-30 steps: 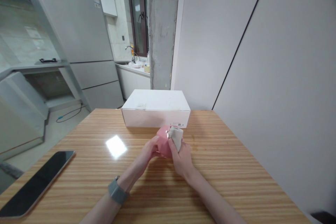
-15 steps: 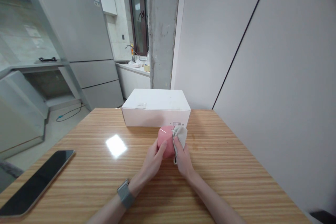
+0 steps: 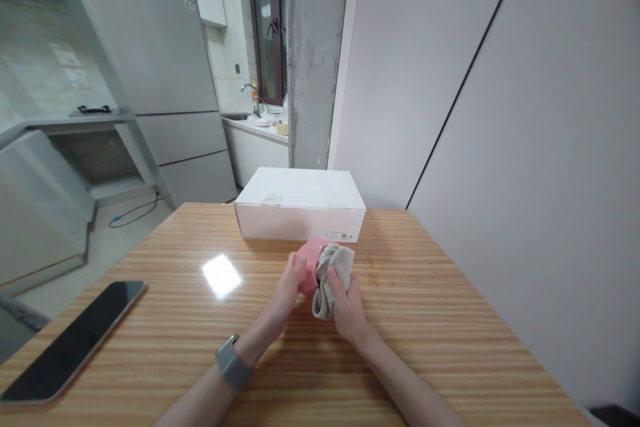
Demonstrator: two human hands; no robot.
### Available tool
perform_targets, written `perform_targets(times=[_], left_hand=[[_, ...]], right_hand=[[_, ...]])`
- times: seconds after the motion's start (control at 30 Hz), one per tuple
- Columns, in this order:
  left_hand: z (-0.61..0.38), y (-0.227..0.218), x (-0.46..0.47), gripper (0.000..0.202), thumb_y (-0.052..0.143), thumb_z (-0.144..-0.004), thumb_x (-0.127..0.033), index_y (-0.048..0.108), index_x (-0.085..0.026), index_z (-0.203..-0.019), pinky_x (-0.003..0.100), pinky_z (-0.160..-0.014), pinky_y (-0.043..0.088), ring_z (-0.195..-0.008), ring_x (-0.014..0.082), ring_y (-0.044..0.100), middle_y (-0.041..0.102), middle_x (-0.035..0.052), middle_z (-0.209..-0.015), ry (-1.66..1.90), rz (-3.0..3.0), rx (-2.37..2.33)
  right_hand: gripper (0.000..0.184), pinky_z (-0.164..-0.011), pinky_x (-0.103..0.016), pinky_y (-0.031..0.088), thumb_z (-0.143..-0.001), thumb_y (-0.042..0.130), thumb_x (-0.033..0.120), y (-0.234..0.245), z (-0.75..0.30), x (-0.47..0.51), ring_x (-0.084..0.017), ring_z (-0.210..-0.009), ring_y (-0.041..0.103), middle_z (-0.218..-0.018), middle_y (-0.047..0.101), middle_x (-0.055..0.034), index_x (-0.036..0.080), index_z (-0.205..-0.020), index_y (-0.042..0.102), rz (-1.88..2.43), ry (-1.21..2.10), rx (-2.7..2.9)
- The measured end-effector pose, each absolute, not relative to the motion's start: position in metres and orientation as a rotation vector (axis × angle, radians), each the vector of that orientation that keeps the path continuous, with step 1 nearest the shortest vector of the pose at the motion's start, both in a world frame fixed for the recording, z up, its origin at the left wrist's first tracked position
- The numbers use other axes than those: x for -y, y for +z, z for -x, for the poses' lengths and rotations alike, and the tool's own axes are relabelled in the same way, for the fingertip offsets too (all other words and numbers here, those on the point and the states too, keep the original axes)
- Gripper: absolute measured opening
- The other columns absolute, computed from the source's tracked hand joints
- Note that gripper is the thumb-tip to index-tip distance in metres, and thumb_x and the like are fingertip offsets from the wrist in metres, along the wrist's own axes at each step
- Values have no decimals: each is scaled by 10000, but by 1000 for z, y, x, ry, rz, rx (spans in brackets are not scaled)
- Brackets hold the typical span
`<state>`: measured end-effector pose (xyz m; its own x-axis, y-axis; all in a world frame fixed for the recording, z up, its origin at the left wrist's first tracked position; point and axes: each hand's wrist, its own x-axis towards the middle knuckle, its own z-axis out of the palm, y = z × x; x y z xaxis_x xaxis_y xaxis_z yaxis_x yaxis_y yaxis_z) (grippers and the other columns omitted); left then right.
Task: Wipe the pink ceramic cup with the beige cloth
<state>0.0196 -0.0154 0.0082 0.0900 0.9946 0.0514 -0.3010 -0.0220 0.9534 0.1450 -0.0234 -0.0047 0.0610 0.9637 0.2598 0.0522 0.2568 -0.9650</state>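
My left hand is closed around a rounded pink object, whose exact kind I cannot make out. In my right hand is a folded light grey cloth, with the thumb pressed on its near face. The cloth lies against the right side of the pink object and hides part of it. Whether the cloth is tucked inside it or only pressed to it I cannot tell. Both hands are above the middle of the wooden table, and a grey-banded watch is on my left wrist.
A white box stands on the table just beyond my hands. At the left edge lies a dark phone. A white wall borders the right side. Behind are a fridge and a sink faucet.
The grey cloth shows larger and hangs lower beside the pink object. My left hand has turned, its thumb no longer showing on the near face. The view has shifted slightly.
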Motion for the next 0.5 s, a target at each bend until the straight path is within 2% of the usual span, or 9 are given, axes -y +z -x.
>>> perform_targets(times=[0.13, 0.23, 0.4, 0.5], left_hand=[[-23, 10, 17, 456, 567, -834, -365, 524, -208, -1259, 365, -1082, 306, -1255, 233, 464, 563, 57, -1315, 1237, -1110, -784], [-26, 7, 18, 519, 588, -829, -346, 469, -222, -1319, 367, -1101, 286, -1285, 234, 431, 522, 54, -1361, 1218, -1227, -809], [-31, -5, 18, 548, 547, -866, -376, 396, -217, -1369, 382, -1118, 257, -1325, 230, 373, 453, 85, -1411, 1342, -1446, -957], [-32, -8, 18, 571, 516, -886, -382, 333, -235, -1407, 371, -1132, 234, -1357, 216, 327, 396, 73, -1456, 1364, -1471, -973]], right_hand=[[408, -708, -264, 481, -793, 569, 559, 2, -148, 15, -189, -791, 626, -782, 688, -24, 176, -894, 664, 1007, 1130, 904], [432, -810, -280, 493, -752, 629, 537, 5, -152, 6, -199, -934, 641, -969, 711, -18, 197, -1019, 662, 921, 1260, 702], [399, -777, -318, 522, -749, 626, 537, 7, -155, 2, -215, -896, 665, -913, 727, -17, 219, -984, 678, 775, 1506, 544], [384, -823, -318, 507, -716, 697, 460, 8, -153, 7, -205, -909, 655, -963, 718, -15, 221, -1014, 667, 786, 1515, 588]])
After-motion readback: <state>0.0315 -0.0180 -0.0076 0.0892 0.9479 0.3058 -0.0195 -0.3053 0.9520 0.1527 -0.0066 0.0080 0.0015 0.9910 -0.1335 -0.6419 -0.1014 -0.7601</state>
